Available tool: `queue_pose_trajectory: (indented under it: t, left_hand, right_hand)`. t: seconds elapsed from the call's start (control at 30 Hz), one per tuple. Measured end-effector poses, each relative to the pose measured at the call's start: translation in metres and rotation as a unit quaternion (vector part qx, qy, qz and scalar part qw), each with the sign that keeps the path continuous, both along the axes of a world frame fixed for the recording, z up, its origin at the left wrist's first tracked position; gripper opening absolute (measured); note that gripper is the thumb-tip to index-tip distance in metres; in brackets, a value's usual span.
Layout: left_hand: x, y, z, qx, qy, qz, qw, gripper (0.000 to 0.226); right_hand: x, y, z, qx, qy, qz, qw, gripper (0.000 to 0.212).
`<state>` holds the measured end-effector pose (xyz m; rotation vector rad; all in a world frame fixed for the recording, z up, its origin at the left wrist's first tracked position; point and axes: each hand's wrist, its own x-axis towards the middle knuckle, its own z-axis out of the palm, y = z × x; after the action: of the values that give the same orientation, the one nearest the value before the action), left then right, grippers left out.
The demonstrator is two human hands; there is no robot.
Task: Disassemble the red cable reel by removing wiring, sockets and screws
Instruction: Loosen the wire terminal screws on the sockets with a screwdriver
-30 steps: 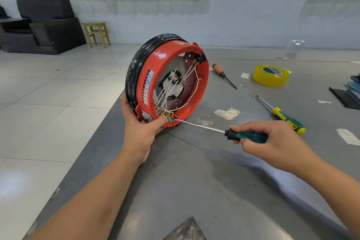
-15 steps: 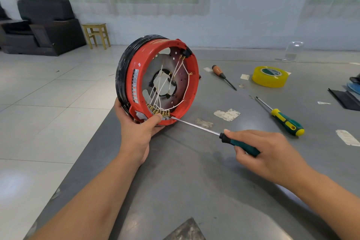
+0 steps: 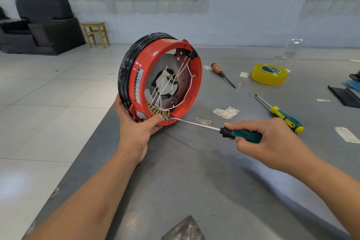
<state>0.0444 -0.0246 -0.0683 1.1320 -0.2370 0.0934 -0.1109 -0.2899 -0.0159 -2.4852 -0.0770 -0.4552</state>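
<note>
The left hand [image 3: 136, 126] is gripping the red cable reel [image 3: 161, 80], now tipped more upright on the grey table [image 3: 194, 181], while the right hand [image 3: 268, 138], fingers wrapped round the teal-handled screwdriver [image 3: 224, 129], is keeping its tip at the brass terminals [image 3: 158, 110], likely loosening a screw.
</note>
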Motion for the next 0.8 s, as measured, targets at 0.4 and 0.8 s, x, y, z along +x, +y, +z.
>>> queue_pose_trajectory:
  t: [0.4,0.8]
  left_hand:
    - [0.004,0.003,-0.002,-0.033,0.026,0.014,0.999,0.099]
    - [0.002,0.002,0.001,-0.064,0.04,0.041,0.996,0.093]
  right_hand:
    - [-0.001,0.0,-0.029,-0.219,-0.208,0.057,0.952,0.046]
    - [-0.005,0.015,-0.045,-0.074,-0.13,0.045,0.988,0.048]
